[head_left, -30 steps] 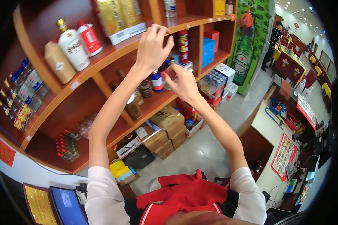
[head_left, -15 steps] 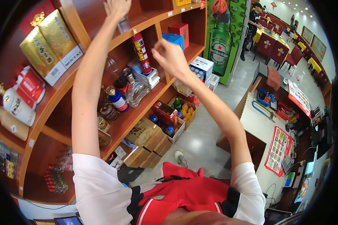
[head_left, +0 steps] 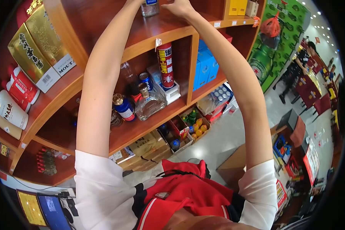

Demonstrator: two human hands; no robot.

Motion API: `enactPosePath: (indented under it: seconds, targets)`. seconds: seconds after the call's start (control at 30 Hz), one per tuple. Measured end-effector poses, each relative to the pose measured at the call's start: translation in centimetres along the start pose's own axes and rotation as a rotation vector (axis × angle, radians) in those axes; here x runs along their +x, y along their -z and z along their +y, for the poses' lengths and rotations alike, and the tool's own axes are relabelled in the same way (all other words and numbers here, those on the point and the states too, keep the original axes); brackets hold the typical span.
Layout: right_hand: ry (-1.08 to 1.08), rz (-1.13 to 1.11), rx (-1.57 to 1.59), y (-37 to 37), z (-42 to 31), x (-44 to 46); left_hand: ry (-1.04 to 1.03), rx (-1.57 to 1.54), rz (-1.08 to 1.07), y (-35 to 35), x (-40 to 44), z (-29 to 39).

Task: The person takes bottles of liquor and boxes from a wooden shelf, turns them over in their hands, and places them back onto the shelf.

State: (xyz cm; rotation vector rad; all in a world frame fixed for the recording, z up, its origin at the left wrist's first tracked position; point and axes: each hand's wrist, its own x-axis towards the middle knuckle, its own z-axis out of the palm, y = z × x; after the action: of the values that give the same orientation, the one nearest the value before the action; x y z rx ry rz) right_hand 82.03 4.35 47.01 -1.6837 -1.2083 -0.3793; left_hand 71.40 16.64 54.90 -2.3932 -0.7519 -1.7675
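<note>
Both arms reach up to the upper shelf [head_left: 157,32]. A clear glass bottle with a blue label [head_left: 150,8] stands there at the top edge of the view, between my hands. My left hand is cut off by the top edge; only the wrist beside the bottle shows. To the right of the bottle is my right hand [head_left: 179,7], fingers pointing toward it, a small gap between them. Whether its fingers hold anything is too small to tell. Below, a red spray can [head_left: 165,66] stands on a white box [head_left: 170,93], near a wide glass decanter [head_left: 151,104].
Gold boxes [head_left: 34,53] and a white bottle [head_left: 12,109] stand at the left. Blue boxes [head_left: 206,65] sit in the right compartment. Cartons [head_left: 147,143] lie under the shelf. A counter and a person [head_left: 301,67] are at the right.
The view has shifted along the shelves. My right hand has risen from beside the blue boxes to the upper shelf near the bottle. My left hand has mostly left the view at the top.
</note>
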Motion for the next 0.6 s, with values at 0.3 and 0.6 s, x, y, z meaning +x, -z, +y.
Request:
enactPosePath:
  seconds: [0.3,0.6]
  targets:
    - [-0.087,-0.303,0.018,-6.4,1.7,6.4,-0.226,0.095,-0.067,-1.6,0.3,-0.6]
    - [-0.044,-0.464,0.109,-6.5,3.2,8.3,-0.157,0.036,-0.069,0.0,0.2,1.4]
